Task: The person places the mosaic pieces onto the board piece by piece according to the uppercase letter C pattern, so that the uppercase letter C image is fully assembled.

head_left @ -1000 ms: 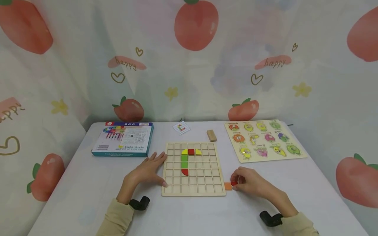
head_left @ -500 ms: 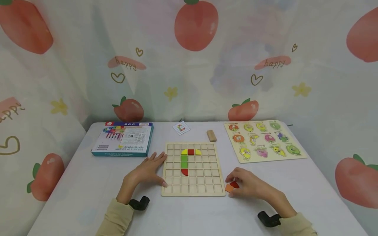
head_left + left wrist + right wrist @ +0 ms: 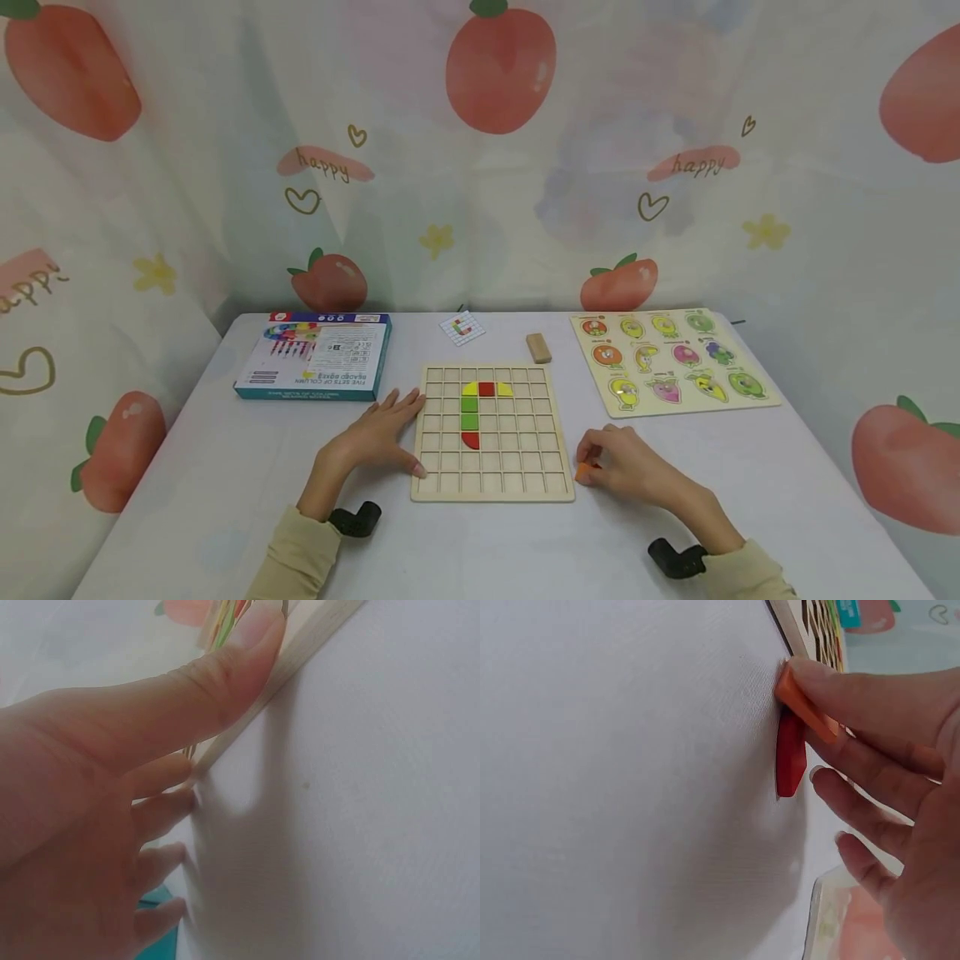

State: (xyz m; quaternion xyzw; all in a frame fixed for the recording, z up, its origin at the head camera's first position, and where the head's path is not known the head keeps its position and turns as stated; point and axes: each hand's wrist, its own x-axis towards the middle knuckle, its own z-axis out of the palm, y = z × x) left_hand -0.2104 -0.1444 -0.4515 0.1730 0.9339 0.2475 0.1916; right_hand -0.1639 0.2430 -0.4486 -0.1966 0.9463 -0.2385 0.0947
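A wooden grid board point(image 3: 525, 460) lies flat in the middle of the table, with yellow, red and green tiles point(image 3: 469, 412) in some cells. Spread along its left edge is my left hand point(image 3: 375, 435); in the left wrist view the thumb point(image 3: 247, 645) lies on the frame. My right hand point(image 3: 630, 462), just off the board's right edge, pinches an orange square tile point(image 3: 802, 701) between thumb and forefinger, one side tilted up. A red tile point(image 3: 789, 757) with a curved side sits on the cloth right by it, hidden behind the fingers in the head view.
Behind the board lie a small pattern card point(image 3: 462, 328) and a plain wooden block point(image 3: 537, 348). A boxed game point(image 3: 315, 358) is at the back left, a fruit puzzle board point(image 3: 675, 364) at the back right. A printed curtain point(image 3: 480, 208) hangs behind.
The right hand has let go of the red tile and now pinches the orange one, which has turned and tipped up. The left hand has stayed on the board's edge.
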